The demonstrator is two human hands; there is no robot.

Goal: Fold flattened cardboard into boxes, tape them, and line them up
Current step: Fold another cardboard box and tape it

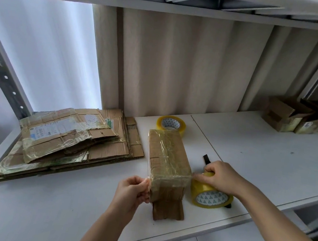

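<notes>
- The box (166,160) you are working on lies on its side near the front of the white shelf (249,149), its long axis running away from you; it is already folded into shape, and glossy tape covers much of its top and near end.
- At the near end, a cardboard flap (167,209) hangs down toward you, so this box does not look finished to me.
- A strip of clear tape runs across the near upper edge of the box, stretched between your two hands; I judge you are in the middle of taping.
- Your left hand (134,189) is just left of the box's near corner, fingers curled and pinching the free end of the tape against that corner.
- Your right hand (222,177) is just right of the box, fingers curled over the yellow tape roll (210,194), which stands on edge on the shelf, touching or nearly touching the box's right side.
- A dark, narrow tool (207,159), possibly a cutter, lies behind your right hand; I cannot tell exactly what it is.
- A second tape roll (170,123) lies flat just behind the box's far end.
- The stack of flattened cardboard (69,142) to the left is still thick, so much folding remains.
- At the far right of the shelf, two assembled boxes (296,117) stand side by side with top flaps open; the line-up is barely started.
</notes>
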